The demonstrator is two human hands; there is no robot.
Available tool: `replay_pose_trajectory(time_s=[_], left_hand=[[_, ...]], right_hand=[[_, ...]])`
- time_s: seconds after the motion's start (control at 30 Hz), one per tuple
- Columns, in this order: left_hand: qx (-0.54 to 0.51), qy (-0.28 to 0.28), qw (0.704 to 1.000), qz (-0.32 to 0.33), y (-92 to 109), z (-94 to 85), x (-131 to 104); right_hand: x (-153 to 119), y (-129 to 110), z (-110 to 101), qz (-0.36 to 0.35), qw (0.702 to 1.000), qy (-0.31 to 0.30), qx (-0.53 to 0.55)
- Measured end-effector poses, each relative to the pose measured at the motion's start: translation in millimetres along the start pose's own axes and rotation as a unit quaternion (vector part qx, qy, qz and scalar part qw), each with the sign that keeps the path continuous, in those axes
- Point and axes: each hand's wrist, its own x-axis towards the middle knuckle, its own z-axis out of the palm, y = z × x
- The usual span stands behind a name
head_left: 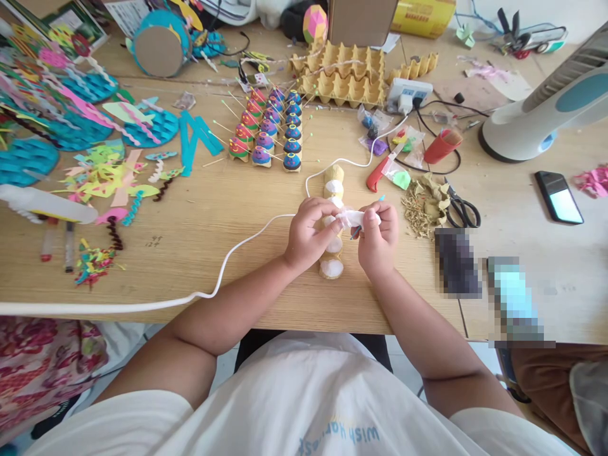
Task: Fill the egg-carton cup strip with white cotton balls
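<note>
Over the middle of the table, my left hand (311,233) pinches one end of a soft white piece (351,218), partly clear like a thin plastic wrap. Fingers of my right hand (379,239) close around the other end of that piece. A small blue tip shows beside the right fingers. Beneath both hands lies a strip of egg-carton cups (331,269), yellowish, with white material on the cups. Its middle is partly hidden by the hands and the white piece.
Painted egg-carton strips (265,136) with pins stand behind, left of centre. A white cable (223,269) crosses the table. Black-handled scissors (463,208) and a red cutter (377,175) lie at right. Paper scraps (102,180) cover the left. A white fan-like device (532,120) stands far right.
</note>
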Motion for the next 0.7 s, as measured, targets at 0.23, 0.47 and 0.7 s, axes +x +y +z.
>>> replay_pose_trajectory(time_s=[0.23,0.47,0.7], left_hand=[[-0.080,0.044,0.986,-0.139,-5,-1.7,5],[-0.214,0.050,0.948,-0.228,-3,4.9,7],[-0.249,0.038,0.942,-0.224,-1,5.4,9]], right_hand=[[16,0,-5,0.048,0.991,0.061,0.110],[14,-3,-3,0.093,0.984,0.035,0.147],[17,-2,-2,0.118,0.980,0.046,0.154]])
